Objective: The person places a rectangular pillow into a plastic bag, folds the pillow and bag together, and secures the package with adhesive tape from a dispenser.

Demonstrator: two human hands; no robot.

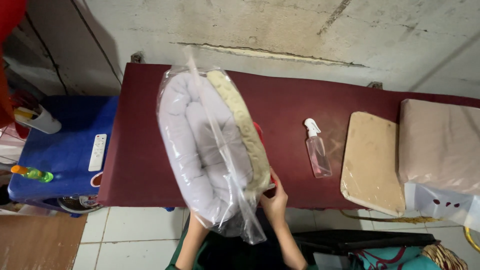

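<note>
bagged bedding (210,150) stands upright, right hand (274,200) gripping its lower edge, left hand hidden beneath, grip unclear.

A clear plastic bag (210,150) holding a folded white quilt with a cream edge stands upright over the near edge of the maroon table (145,150). At the table's right end lies a plastic-wrapped beige bundle (440,145), pillow-shaped, its clear white wrap hanging off the near edge with small dark red marks. Left of the table, a green bottle (34,173) with an orange cap lies on a blue stool.
</note>
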